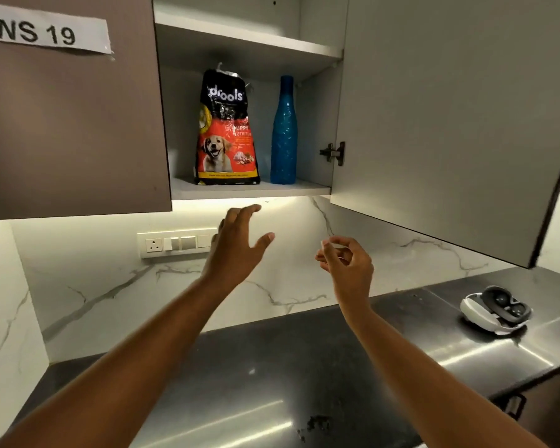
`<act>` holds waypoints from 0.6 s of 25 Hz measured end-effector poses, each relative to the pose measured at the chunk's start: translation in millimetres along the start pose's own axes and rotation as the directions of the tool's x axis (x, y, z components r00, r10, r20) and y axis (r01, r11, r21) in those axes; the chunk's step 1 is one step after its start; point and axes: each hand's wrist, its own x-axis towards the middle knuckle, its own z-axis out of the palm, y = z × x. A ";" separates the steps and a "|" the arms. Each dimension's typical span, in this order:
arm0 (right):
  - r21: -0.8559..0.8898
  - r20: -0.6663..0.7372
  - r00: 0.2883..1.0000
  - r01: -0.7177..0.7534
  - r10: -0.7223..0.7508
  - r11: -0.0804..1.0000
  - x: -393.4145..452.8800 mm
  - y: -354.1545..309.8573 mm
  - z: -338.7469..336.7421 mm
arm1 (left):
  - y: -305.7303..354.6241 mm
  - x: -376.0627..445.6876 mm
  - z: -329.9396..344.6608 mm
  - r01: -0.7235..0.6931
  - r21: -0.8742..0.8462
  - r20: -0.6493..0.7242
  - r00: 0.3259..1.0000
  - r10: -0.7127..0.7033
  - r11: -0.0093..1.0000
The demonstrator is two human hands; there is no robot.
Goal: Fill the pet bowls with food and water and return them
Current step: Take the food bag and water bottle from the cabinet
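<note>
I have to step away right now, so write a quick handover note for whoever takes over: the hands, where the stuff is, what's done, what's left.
Left hand: open, raised just below the open cabinet, holding nothing.
Right hand: loosely curled, empty, also raised.
Dog food bag and blue bottle stand side by side on the cabinet's bottom shelf, untouched.
No pet bowls in view.
Done: cabinet door is open.
Left: take down food and bottle, fill the bowls, return them.

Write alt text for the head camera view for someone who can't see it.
Two bare hands, left open and right loosely curled, reach up toward an open cupboard holding a dog food bag and a blue bottle.
</note>
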 end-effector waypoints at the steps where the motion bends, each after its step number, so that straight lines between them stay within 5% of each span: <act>1: -0.010 0.042 0.998 0.049 -0.049 0.999 12.3 -0.6 19.1 | -16.1 15.8 -4.2 0.003 -0.012 -0.017 1.000 -0.004 1.000; 9: -0.047 0.192 0.966 0.184 -0.172 0.982 113.0 -28.9 155.0 | -92.4 138.5 -30.2 0.020 -0.075 -0.169 0.985 -0.032 0.997; 15: -0.199 0.357 0.932 0.136 -0.058 0.970 189.5 -16.8 218.0 | -130.6 215.9 -16.3 0.212 -0.204 -0.070 0.971 -0.230 0.956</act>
